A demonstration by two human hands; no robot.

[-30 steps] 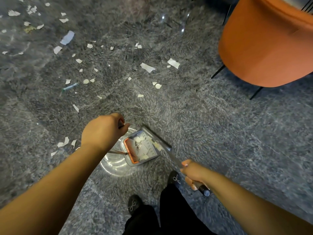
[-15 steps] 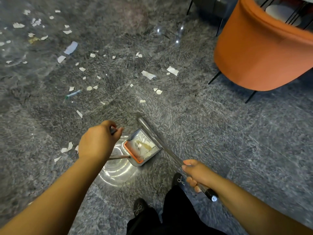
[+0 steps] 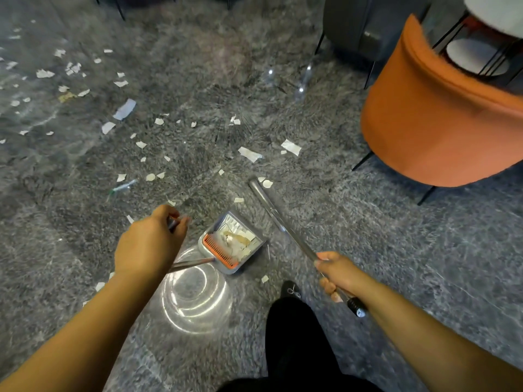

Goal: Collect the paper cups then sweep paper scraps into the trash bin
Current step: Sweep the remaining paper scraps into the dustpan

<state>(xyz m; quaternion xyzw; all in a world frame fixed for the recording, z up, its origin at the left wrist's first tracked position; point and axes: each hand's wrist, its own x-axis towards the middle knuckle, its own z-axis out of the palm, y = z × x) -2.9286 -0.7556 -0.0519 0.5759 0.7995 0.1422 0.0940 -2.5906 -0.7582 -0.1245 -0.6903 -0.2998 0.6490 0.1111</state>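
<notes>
Sweeping pauses as the broom lifts away from the dustpan

The grey carpet (image 3: 368, 250) carries scattered paper scraps (image 3: 249, 154) toward its far-left edge. The dustpan (image 3: 235, 244), holding scraps, has tilted up since a second ago. The left hand (image 3: 147, 247) grips its handle; the right hand (image 3: 338, 274) grasps the broom (image 3: 277, 219), now swung outward for another pass. No trash bin shows.

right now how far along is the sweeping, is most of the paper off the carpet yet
Partly done. The dustpan already holds a small heap of scraps, and no paper cups show on the carpet. In hand: the left hand grips the dustpan's handle and the right hand grips the broom handle. Left: many paper scraps lie scattered ahead and to the left. No trash bin is in view.
</notes>
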